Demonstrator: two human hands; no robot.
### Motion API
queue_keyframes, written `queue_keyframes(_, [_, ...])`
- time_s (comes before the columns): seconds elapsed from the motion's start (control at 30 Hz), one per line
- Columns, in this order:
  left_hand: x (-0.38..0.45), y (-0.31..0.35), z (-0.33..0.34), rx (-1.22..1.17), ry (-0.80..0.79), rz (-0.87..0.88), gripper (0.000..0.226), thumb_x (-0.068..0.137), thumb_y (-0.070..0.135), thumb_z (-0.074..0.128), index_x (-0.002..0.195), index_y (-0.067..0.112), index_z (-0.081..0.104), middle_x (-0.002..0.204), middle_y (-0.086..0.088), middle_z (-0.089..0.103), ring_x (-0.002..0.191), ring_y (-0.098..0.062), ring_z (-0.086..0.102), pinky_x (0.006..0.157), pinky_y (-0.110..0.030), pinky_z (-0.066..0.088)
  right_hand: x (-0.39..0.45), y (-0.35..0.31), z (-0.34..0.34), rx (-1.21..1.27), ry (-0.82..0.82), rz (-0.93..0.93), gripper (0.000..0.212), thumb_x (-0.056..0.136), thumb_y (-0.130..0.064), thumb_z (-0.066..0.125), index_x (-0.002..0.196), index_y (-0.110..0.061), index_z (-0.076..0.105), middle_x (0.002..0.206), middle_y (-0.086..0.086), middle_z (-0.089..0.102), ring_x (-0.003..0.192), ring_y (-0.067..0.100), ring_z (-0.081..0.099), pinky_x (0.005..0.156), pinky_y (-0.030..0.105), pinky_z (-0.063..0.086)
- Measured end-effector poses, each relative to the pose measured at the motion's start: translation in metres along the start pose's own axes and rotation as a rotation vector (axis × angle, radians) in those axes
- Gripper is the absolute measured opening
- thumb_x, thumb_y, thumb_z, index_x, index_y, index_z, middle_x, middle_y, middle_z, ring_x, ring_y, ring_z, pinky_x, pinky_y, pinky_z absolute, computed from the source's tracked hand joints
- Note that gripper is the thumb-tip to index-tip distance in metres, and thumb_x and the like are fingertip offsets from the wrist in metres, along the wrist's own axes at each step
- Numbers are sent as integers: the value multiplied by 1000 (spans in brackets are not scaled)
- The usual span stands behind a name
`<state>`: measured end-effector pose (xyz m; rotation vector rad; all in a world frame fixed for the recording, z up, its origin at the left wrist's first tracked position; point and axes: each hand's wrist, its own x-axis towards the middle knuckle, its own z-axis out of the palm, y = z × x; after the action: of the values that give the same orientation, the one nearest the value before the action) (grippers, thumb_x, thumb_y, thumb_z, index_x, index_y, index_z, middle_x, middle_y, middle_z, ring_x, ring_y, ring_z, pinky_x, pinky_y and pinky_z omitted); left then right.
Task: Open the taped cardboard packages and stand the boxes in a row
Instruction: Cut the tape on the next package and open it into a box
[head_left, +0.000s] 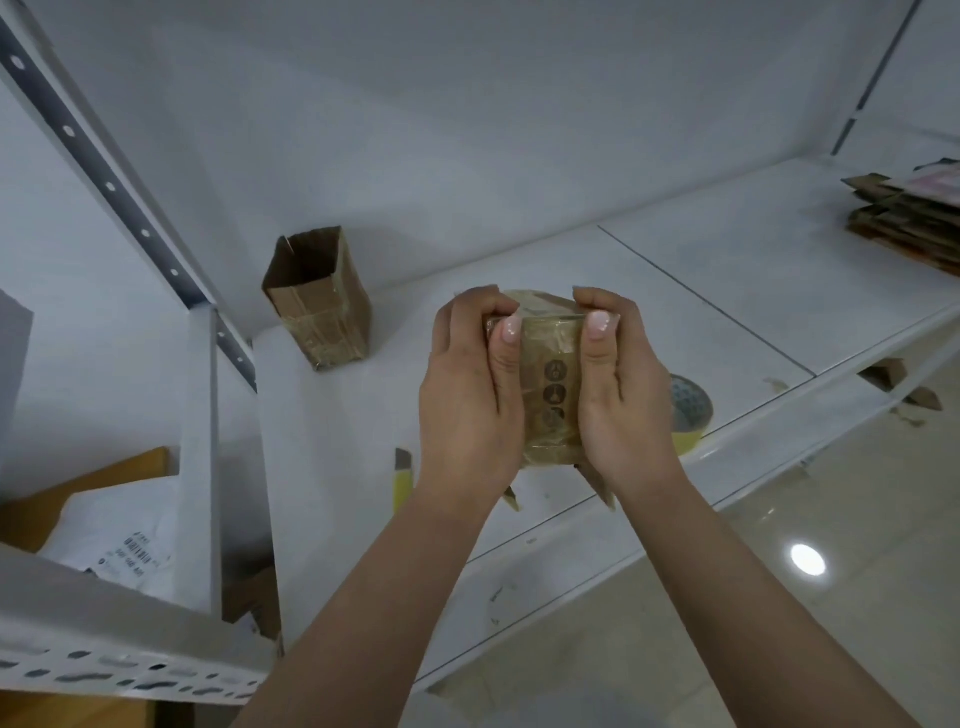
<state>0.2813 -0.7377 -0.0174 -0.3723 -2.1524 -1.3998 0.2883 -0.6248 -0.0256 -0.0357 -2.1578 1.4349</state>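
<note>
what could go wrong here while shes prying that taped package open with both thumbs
1. Both hands, left hand and right hand, squeeze the taped package from its sides; the cardboard may crush before the tape gives.
2. If the tape gives suddenly, the package might jerk forward towards the opened box standing on the shelf and tip it.
3. The tape roll lies near the shelf's front edge beside her right hand; a stray elbow or wrist could knock it off.

Left hand (470, 395) and right hand (621, 395) grip a taped package (551, 379) above the white shelf (675, 291).
</note>
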Motion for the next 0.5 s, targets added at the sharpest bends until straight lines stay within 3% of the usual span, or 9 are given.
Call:
queue_keyframes(0.13, [0, -6, 0, -7, 26, -25, 33, 104, 31, 32, 115, 12, 56, 113, 3, 54, 99, 13, 51, 79, 0, 35, 3, -1, -1, -40, -65, -12, 87, 77, -88, 7, 128, -31, 48, 97, -6, 66, 93, 17, 64, 78, 45, 54])
queue_keyframes(0.23, [1, -12, -2, -20, 26, -45, 30, 104, 28, 34, 115, 13, 57, 113, 1, 55, 99, 10, 52, 80, -1, 35, 6, 4, -7, 129, -120, 100, 90, 70, -92, 5, 121, -38, 56, 103, -19, 67, 102, 1, 63, 88, 31, 52])
queue_keyframes(0.4, [-2, -9, 4, -27, 18, -53, 39, 101, 39, 29, 113, 13, 57, 110, 7, 53, 98, 7, 53, 80, -5, 39, 6, 6, 2, -85, -18, -20, 84, 81, -83, 7, 121, -25, 53, 90, -1, 66, 84, 17, 64, 72, 44, 54])
queue_keyframes(0.5, [0, -16, 2, -20, 14, -55, 42, 100, 41, 28, 112, 14, 57, 112, 6, 54, 99, 8, 53, 81, -4, 37, 8, 8, 0, -95, -70, -5, 88, 78, -86, 4, 120, -27, 54, 90, -5, 67, 86, 13, 64, 75, 43, 54])
